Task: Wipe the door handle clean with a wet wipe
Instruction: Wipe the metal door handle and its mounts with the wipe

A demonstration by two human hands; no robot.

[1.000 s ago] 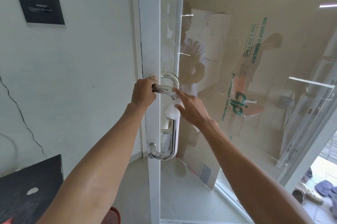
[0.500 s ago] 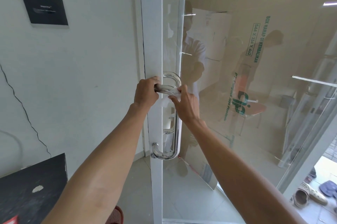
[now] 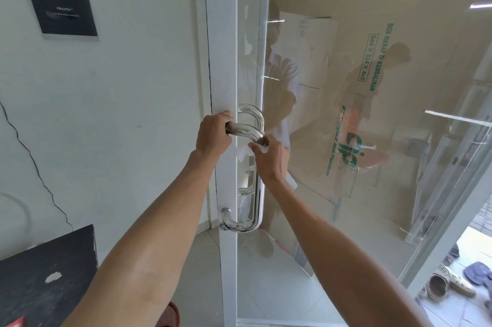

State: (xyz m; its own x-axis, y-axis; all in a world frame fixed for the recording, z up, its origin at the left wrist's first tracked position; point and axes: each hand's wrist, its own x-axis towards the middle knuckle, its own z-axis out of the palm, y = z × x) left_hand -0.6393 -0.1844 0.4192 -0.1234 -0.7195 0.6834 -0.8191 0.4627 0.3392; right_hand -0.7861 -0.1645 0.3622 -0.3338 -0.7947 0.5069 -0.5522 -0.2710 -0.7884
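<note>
Just right of our left hand (image 3: 214, 132), clenched on the door handle's (image 3: 246, 132) top bar, our right hand (image 3: 270, 157) has moved up, now grasping the wet wipe (image 3: 243, 152) against the bend, so wiping is underway.

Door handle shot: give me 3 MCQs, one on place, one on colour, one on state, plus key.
1. Where is the right hand on the door handle?
A. Upper bend
B. Bottom curve
C. Off the handle

2. What colour is the wet wipe?
A. Blue
B. White
C. Yellow

3. What is the left hand doing?
A. Hanging free
B. Flat on the glass
C. Gripping the handle's top bar

Key: 1 A, its fingers close just below the top curve; 2 B, white tissue shows under the fingers; 3 C, fingers curl round the bar by the door frame.
</note>
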